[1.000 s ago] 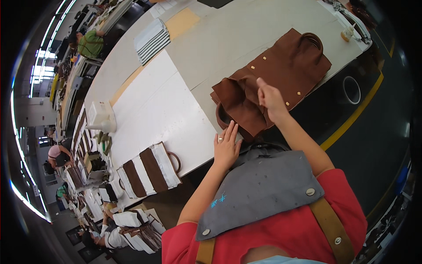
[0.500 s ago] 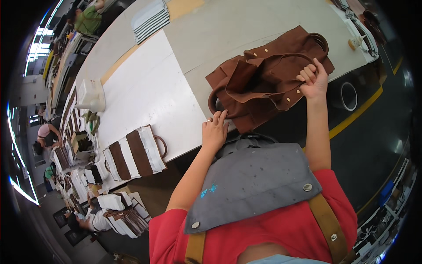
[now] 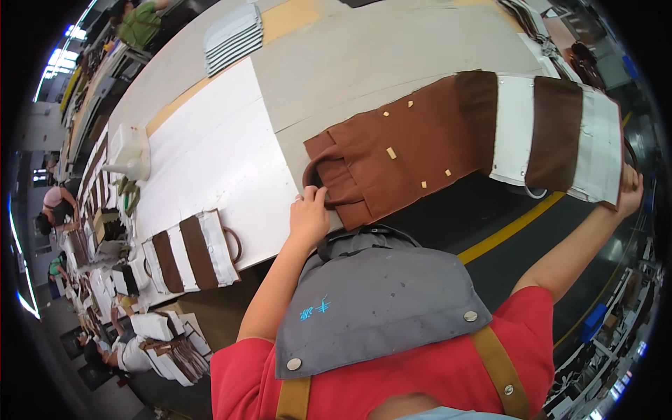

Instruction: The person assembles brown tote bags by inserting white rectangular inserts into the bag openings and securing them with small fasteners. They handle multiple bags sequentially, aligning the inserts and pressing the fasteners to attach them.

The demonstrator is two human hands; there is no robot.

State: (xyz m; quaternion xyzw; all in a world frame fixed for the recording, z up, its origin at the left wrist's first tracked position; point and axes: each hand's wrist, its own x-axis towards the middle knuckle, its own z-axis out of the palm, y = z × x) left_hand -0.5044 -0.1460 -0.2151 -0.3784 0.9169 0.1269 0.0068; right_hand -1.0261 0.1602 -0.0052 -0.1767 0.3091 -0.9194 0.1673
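Observation:
A brown leather handbag body (image 3: 378,161) lies stretched out along the table's near edge, with several small gold-coloured fittings on it. At its right end a section striped white and dark brown (image 3: 514,126) reaches past the table edge, over the floor. My left hand (image 3: 309,218) has its fingers curled on the rolled handle (image 3: 312,173) at the bag's left end. My right hand (image 3: 630,192) is closed at the far right end, by the outer edge and a dark handle there; its fingertips are partly hidden.
A similar striped bag piece (image 3: 192,252) with handles lies to the left on the white board (image 3: 210,133). Behind it stands a white spouted bottle (image 3: 131,155). A stack of pale sheets (image 3: 233,38) lies at the back. Co-workers (image 3: 140,26) sit and stand along the left.
The bag, bunched up before, is now pulled out flat, and its striped section shows. My right hand has swung far right and lower; my left stays near the left handle.

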